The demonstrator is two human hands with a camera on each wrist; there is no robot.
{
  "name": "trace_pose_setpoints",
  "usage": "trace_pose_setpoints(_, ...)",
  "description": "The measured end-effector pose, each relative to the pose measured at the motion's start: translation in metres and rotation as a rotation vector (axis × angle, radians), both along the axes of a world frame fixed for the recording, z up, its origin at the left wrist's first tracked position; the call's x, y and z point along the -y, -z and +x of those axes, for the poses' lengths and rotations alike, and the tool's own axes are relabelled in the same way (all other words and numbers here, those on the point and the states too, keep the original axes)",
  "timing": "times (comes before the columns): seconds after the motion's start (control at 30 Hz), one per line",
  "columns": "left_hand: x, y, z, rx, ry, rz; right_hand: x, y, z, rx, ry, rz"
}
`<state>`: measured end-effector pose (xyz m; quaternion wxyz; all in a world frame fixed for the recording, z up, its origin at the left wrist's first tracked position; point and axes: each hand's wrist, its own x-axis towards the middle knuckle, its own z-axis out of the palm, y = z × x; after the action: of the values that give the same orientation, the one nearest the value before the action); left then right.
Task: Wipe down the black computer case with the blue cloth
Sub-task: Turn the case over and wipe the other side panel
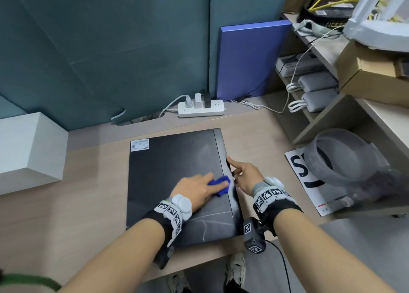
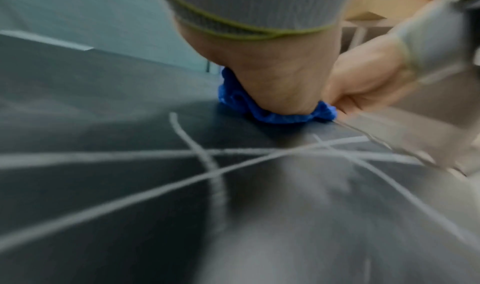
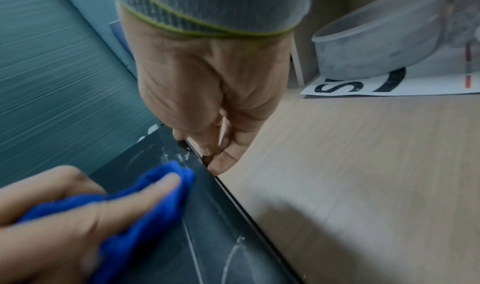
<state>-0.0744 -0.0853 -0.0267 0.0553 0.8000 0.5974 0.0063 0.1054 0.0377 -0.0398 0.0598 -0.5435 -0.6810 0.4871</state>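
The black computer case (image 1: 168,182) lies flat on the wooden desk (image 1: 93,182), with a white label at its far left corner and pale streaks (image 1: 205,221) near its front right. My left hand (image 1: 197,190) holds the bunched blue cloth (image 1: 218,180) between its fingers and presses it on the case top near the right edge. In the left wrist view the cloth (image 2: 259,114) bulges from under the palm. My right hand (image 1: 245,175) grips the case's right edge just beside the cloth, index finger laid along it. In the right wrist view its fingertips (image 3: 223,161) touch the case's side wall.
A white power strip (image 1: 201,108) and a blue board (image 1: 252,57) stand behind the case. A white box (image 1: 28,151) sits at the left. To the right are a printed sheet (image 1: 303,175), a grey tub (image 1: 338,157) and shelves with boxes and cables.
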Motion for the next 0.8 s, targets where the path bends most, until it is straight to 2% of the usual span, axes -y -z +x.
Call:
trace_pose_setpoints(0.07, -0.01, -0.001, 0.004, 0.043, -0.18, 0.009, 0.002, 0.003, 0.002, -0.041, 0.036, -0.038)
trace_pose_setpoints(0.13, -0.014, -0.002, 0.015, 0.063, -0.253, 0.0, 0.003, 0.004, 0.005, -0.057, 0.073, -0.057)
trace_pose_setpoints(0.2, -0.01, -0.001, 0.024, 0.073, -0.184, -0.015, 0.002, 0.004, 0.005, -0.037, 0.062, -0.047)
trace_pose_setpoints(0.3, -0.002, -0.002, 0.027, 0.037, 0.07, -0.046, -0.003, -0.001, -0.001, -0.023, 0.093, -0.028)
trace_pose_setpoints(0.37, -0.006, -0.003, 0.021, 0.009, 0.112, -0.041, -0.004, -0.005, -0.007, -0.041, 0.129, 0.007)
trace_pose_setpoints(0.57, -0.045, -0.004, 0.005, 0.0, -0.118, -0.018, -0.006, -0.005, -0.014, -0.046, 0.207, 0.057)
trace_pose_setpoints(0.8, -0.09, -0.009, -0.01, -0.034, -0.313, -0.066, -0.009, -0.006, -0.021, 0.007, 0.206, 0.056)
